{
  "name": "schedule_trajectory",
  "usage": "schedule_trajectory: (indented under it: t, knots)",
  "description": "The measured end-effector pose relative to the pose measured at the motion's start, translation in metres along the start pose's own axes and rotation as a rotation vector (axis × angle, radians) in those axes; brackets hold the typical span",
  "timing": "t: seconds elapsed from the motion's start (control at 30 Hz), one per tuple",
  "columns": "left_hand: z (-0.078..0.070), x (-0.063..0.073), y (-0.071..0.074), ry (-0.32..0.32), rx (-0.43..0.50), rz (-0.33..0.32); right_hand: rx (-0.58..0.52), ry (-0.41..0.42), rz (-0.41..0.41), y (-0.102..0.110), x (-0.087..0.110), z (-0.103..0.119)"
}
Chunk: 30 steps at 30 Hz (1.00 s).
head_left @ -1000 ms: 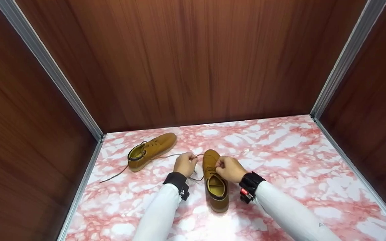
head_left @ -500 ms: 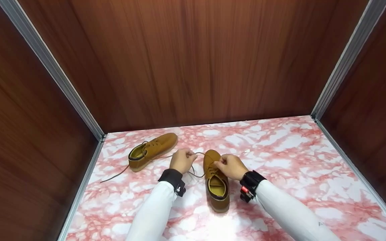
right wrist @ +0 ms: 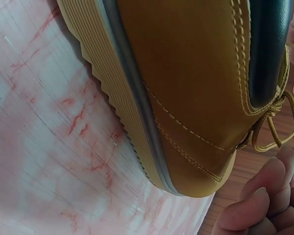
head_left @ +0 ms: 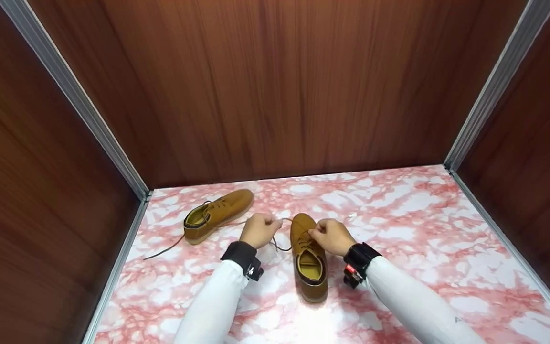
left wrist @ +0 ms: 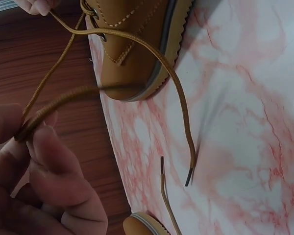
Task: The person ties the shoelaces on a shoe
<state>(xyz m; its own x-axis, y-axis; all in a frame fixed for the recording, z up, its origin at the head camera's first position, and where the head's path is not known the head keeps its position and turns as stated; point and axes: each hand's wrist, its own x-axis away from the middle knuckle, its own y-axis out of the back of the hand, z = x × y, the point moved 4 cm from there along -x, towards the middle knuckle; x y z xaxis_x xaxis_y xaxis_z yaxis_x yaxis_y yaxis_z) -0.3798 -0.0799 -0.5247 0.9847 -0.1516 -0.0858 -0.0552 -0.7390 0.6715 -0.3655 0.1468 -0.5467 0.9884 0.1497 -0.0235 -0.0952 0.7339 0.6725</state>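
A tan shoe (head_left: 313, 289) stands on the pink-and-white surface, toe pointing away, between my two hands. My left hand (head_left: 258, 231), left of its toe, pinches a brown shoelace (left wrist: 63, 100) between thumb and fingers; the lace is doubled there in the left wrist view. Over the shoe's front, my right hand (head_left: 334, 237) pinches another part of the lace, whose dark-tipped end (left wrist: 189, 176) hangs free on the near side. A knot (right wrist: 274, 105) sits at the top of the lacing in the right wrist view. My right fingertips partly hide the lace they hold.
A second tan shoe (head_left: 229, 206) lies to the left, angled, with its own loose lace (head_left: 164, 251) trailing on the surface (head_left: 413, 267). Brown wood-look panels (head_left: 275, 95) stand at the back and both sides, joined by grey metal posts (head_left: 74, 102).
My left hand has moved slightly left and away from the shoe with the lace. My right hand has shifted a little to the right. Both shoes stay in place.
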Motion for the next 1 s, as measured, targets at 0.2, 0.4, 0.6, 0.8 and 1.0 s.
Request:
schedule_trajectory:
  t: [0.2,0.4,0.6,0.8,1.0]
  knots:
    - [0.0,0.005,0.002,0.033,0.02,0.062,-0.012,-0.003,0.003,0.0,0.0,0.0]
    - [0.004,0.011,0.002,0.072,0.105,0.145,-0.015,-0.001,0.005,0.001,0.0,-0.001]
    - [0.004,0.018,-0.004,0.061,0.246,0.3,-0.019,-0.002,-0.002,0.002,0.002,0.001]
    - [0.001,0.026,-0.012,0.097,0.436,0.443,-0.02,0.0,0.004,0.002,0.003,0.002]
    - [-0.005,0.032,-0.02,0.118,0.578,0.522,-0.016,0.009,0.006,0.003,0.002,0.003]
